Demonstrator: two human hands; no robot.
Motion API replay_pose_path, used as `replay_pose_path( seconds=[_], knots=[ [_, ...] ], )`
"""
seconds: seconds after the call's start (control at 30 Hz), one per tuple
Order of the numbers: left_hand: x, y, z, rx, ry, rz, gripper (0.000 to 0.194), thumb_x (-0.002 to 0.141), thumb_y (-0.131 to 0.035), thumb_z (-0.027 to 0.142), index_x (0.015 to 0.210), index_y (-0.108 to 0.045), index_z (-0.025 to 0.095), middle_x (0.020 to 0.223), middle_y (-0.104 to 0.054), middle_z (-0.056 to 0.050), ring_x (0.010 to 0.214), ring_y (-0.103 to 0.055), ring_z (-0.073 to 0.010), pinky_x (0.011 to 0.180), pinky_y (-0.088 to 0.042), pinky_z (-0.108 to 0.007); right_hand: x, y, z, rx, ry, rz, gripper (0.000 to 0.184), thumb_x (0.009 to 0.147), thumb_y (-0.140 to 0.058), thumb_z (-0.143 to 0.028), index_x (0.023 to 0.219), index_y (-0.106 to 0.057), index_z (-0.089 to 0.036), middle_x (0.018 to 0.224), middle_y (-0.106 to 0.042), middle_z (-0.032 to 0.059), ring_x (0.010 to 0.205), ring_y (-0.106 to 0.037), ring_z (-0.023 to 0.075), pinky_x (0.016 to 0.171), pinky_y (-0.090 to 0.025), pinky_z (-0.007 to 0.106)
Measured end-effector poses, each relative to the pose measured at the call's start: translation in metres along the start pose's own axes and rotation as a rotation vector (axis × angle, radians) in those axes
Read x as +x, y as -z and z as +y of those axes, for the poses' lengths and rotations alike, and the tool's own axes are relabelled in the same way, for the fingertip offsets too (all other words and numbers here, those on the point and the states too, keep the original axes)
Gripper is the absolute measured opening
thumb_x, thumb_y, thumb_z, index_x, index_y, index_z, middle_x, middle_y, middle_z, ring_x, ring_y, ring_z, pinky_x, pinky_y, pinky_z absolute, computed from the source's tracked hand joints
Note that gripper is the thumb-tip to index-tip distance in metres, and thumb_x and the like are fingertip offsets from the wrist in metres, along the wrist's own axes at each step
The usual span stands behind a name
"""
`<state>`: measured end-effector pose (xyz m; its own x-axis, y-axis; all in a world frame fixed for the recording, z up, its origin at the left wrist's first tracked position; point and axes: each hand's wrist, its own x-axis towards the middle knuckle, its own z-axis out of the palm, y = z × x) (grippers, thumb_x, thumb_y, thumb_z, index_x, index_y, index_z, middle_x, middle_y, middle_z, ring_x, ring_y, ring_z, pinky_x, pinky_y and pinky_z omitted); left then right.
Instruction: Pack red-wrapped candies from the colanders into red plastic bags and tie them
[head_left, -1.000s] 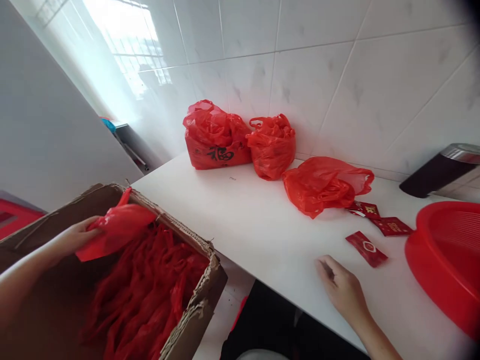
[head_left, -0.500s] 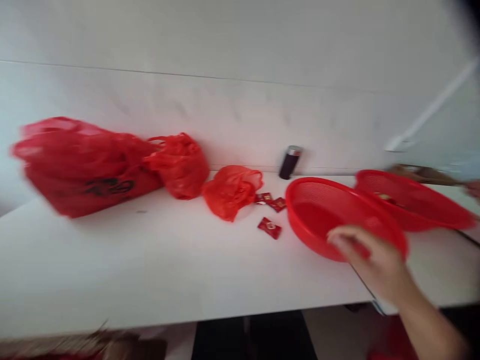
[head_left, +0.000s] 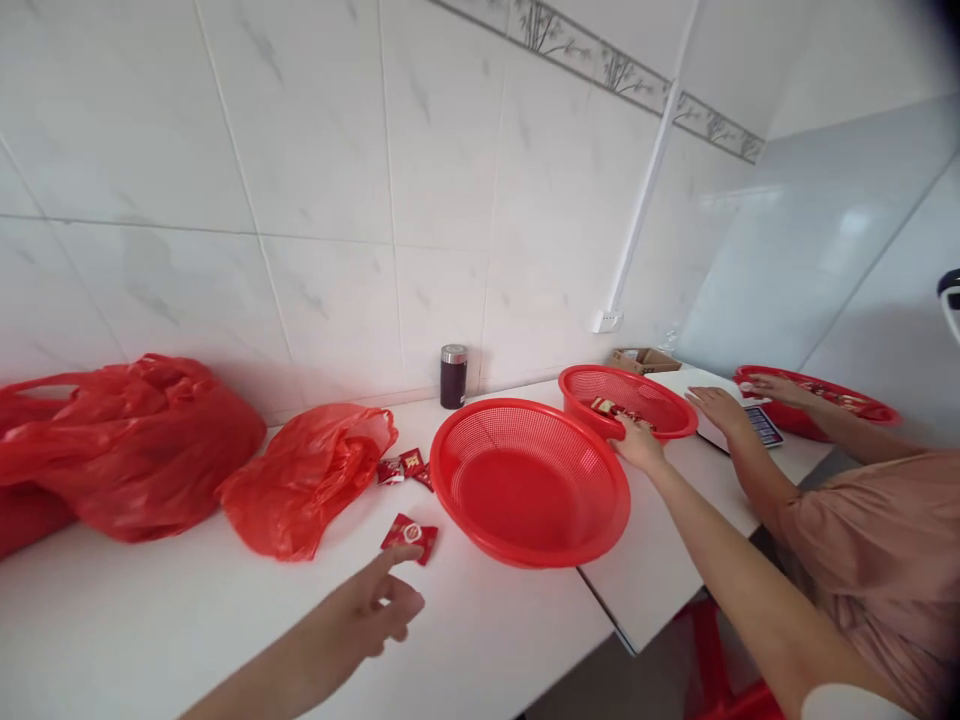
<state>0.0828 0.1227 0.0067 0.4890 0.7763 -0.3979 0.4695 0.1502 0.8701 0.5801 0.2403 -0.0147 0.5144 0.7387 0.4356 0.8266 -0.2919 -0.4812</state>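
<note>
My left hand [head_left: 371, 608] hovers low over the white counter [head_left: 150, 620]. It holds nothing, and its forefinger points at a red candy packet [head_left: 409, 535] just ahead. My right hand [head_left: 637, 443] reaches far right, with its fingers curled over the near rim of the smaller red basket [head_left: 660, 432], which holds a few packets [head_left: 607, 407]. A large empty red basket [head_left: 529, 480] sits between my two hands. More red packets [head_left: 403, 468] lie behind the near one.
Two red plastic bags [head_left: 304, 475] [head_left: 127, 445] lie at the left against the tiled wall. A dark jar [head_left: 453, 376] stands by the wall. A person in pink [head_left: 877, 560] at the right has hands [head_left: 720, 406] near a scale [head_left: 761, 425] and a third basket [head_left: 821, 400].
My view has swung right, away from the cardboard box. My left hand has let go of the red bag and come over the counter. My right hand has reached out to the smaller basket.
</note>
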Motion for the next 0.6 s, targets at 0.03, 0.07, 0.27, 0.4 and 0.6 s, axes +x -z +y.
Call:
replay_pose_path(
  seconds=[0.03, 0.07, 0.27, 0.4, 0.6],
  knots=[
    [0.011, -0.013, 0.009, -0.1, 0.036, -0.006, 0.08, 0.077, -0.056, 0.068, 0.143, -0.03, 0.031, 0.122, -0.061, -0.009, 0.102, -0.064, -0.0257, 0.09, -0.051, -0.041, 0.006, -0.006, 0.005, -0.019, -0.047, -0.016, 0.026, 0.075, -0.072, -0.017, 0.1, -0.067, -0.011, 0.106, -0.064, 0.0139, 0.092, -0.061, 0.0207, 0.079, -0.043, 0.032],
    [0.021, -0.024, 0.016, -0.212, 0.066, -0.003, 0.087, 0.076, -0.058, 0.068, 0.145, -0.023, 0.03, 0.127, -0.059, -0.011, 0.102, -0.064, -0.0257, 0.09, -0.052, -0.041, 0.013, -0.01, 0.009, -0.029, -0.085, -0.018, 0.024, 0.079, -0.07, -0.02, 0.101, -0.066, -0.011, 0.107, -0.063, 0.0116, 0.094, -0.06, 0.0205, 0.081, -0.045, 0.034],
    [0.071, -0.045, 0.031, -0.525, 0.1, 0.028, 0.079, 0.078, -0.054, 0.07, 0.139, -0.027, 0.029, 0.13, -0.056, -0.017, 0.096, -0.068, -0.0299, 0.084, -0.054, -0.045, 0.04, 0.007, 0.023, 0.006, -0.107, 0.075, 0.025, 0.089, -0.056, -0.026, 0.106, -0.065, -0.011, 0.111, -0.056, 0.0192, 0.093, -0.058, 0.0251, 0.08, -0.044, 0.038],
    [0.1, -0.054, 0.043, -0.483, 0.088, 0.02, 0.072, 0.082, -0.05, 0.067, 0.137, -0.032, 0.024, 0.126, -0.058, -0.02, 0.097, -0.067, -0.0299, 0.084, -0.054, -0.045, 0.024, 0.039, 0.026, 0.062, 0.032, 0.146, 0.023, 0.086, -0.058, -0.031, 0.103, -0.066, -0.017, 0.107, -0.056, 0.0127, 0.096, -0.057, 0.0246, 0.083, -0.045, 0.037],
    [0.165, -0.089, 0.074, -0.376, -0.069, -0.006, 0.075, 0.089, -0.047, 0.058, 0.15, -0.015, 0.027, 0.149, -0.043, -0.016, 0.131, -0.046, -0.0285, 0.1, -0.044, -0.042, -0.044, 0.104, -0.006, 0.226, 0.361, 0.284, 0.017, 0.086, -0.056, -0.031, 0.096, -0.066, -0.022, 0.101, -0.054, 0.0064, 0.09, -0.059, 0.0207, 0.07, -0.051, 0.031]
  ],
)
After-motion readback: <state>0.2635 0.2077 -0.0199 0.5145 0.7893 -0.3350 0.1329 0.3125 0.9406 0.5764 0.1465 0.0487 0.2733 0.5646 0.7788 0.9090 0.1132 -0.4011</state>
